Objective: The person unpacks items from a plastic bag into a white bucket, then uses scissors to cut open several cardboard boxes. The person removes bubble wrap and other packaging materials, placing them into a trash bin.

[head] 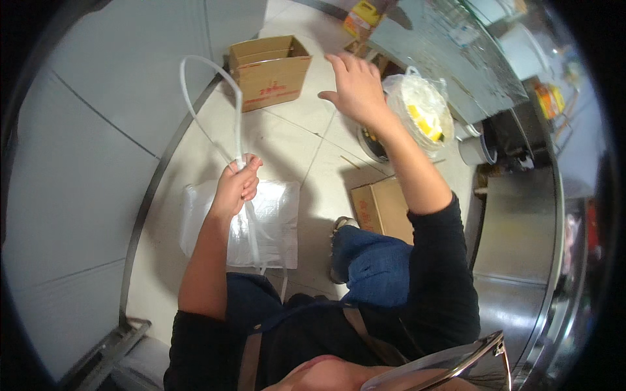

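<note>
My left hand (238, 184) is closed around a white plastic strap (238, 117). Above the fist the strap rises in a tall loop, and its loose ends hang down below toward my lap. My right hand (356, 88) is raised with its fingers apart and holds nothing. It hovers in the air between an open cardboard box (271, 80) and a round tub wrapped in clear plastic (420, 112). Under my left hand, a packet in shiny clear plastic wrap (279, 215) lies on the tiled floor; my forearm hides part of it.
A second cardboard box (391, 207) sits by my knee, partly covered by my arm. Grey panels (98, 146) stand along the left. At the right are a metal-topped table (440, 54), a grey bucket (477, 149) and a steel cabinet (513, 234). A yellow jug (362, 18) stands at the back.
</note>
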Action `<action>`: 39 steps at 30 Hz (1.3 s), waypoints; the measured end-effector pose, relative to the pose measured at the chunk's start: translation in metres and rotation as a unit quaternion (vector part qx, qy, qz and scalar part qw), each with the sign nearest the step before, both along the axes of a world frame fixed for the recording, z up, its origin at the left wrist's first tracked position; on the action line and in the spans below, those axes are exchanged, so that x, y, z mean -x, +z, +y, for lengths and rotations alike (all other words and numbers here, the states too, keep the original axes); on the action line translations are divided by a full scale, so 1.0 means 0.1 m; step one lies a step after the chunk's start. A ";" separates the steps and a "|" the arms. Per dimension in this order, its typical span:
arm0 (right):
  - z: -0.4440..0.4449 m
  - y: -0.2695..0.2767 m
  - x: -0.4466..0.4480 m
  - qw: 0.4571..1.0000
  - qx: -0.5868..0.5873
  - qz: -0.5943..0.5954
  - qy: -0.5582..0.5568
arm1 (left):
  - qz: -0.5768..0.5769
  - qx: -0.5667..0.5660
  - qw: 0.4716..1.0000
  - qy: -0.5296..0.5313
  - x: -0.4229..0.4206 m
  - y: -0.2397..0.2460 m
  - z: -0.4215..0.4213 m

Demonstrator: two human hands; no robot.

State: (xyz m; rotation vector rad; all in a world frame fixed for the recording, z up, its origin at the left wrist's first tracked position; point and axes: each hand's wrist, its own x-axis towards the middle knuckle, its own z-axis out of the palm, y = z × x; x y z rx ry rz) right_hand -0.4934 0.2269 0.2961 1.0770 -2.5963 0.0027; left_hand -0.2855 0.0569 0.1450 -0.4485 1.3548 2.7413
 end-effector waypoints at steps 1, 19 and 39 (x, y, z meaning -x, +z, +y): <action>-0.03 -0.08 -0.11 0.987 0.099 0.064 0.105 | -0.043 0.010 0.999 -0.007 -0.02 -0.02 -0.04; -0.53 -1.78 -0.80 0.495 0.088 -0.839 0.206 | -0.070 0.332 0.916 0.213 -0.42 -0.18 -0.20; -1.14 -1.86 -1.05 0.365 0.375 -0.846 0.106 | -0.137 0.291 0.940 0.118 -0.55 -0.47 0.16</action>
